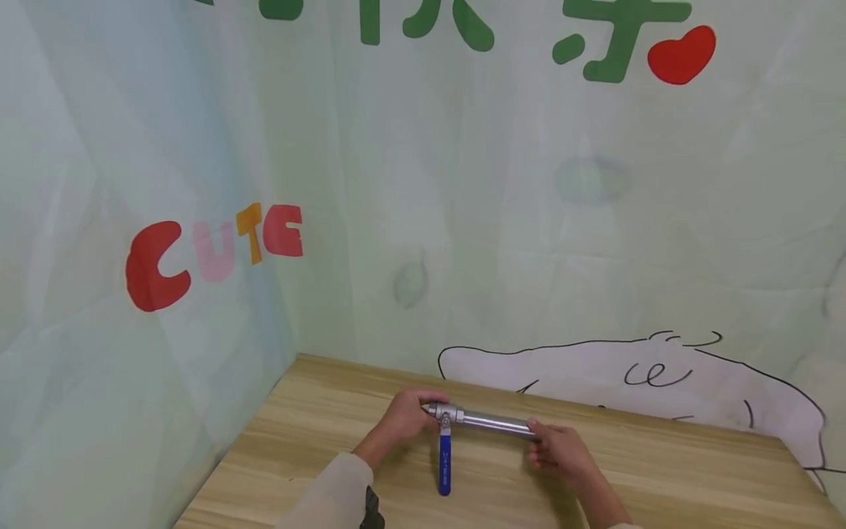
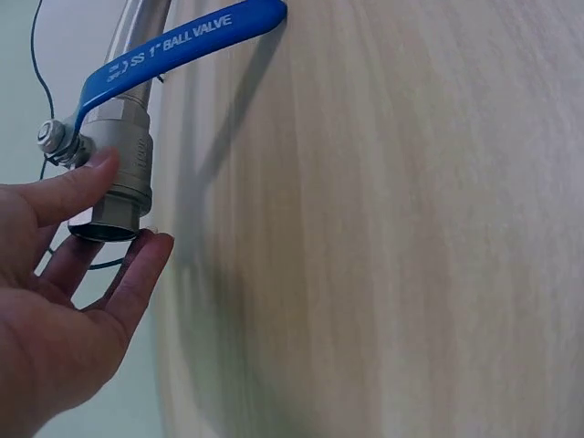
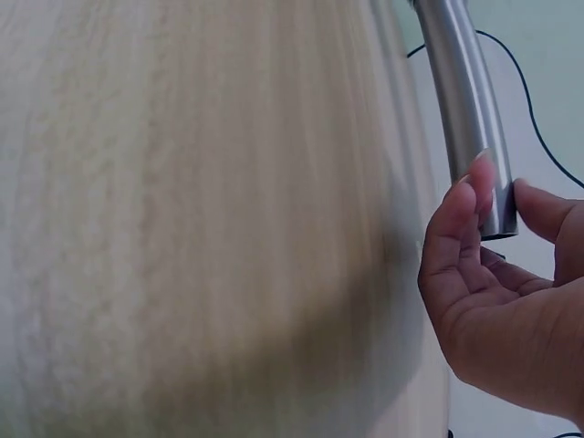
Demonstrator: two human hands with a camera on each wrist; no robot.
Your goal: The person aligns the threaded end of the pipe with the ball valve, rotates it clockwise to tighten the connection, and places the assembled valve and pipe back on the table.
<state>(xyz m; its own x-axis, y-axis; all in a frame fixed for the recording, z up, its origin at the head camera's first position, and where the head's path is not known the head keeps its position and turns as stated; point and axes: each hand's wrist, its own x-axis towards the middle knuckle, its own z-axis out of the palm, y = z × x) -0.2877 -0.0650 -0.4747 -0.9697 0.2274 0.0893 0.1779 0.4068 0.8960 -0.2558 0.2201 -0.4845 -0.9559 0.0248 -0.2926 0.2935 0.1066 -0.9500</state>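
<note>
Hands [image 1: 403,420] [image 1: 558,448] apparently hold valve [image 1: 444,419], pipe [image 1: 499,424].

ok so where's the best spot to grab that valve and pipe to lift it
Probably at both ends, one hand from each side: the left hand at the valve body, the right hand at the pipe end. It lies long and flat on the table, and the blue handle sticks out sideways, so avoid it.

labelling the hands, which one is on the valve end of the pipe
The left hand: its fingers touch the valve body by the blue handle. The right hand holds the plain pipe end.
</note>
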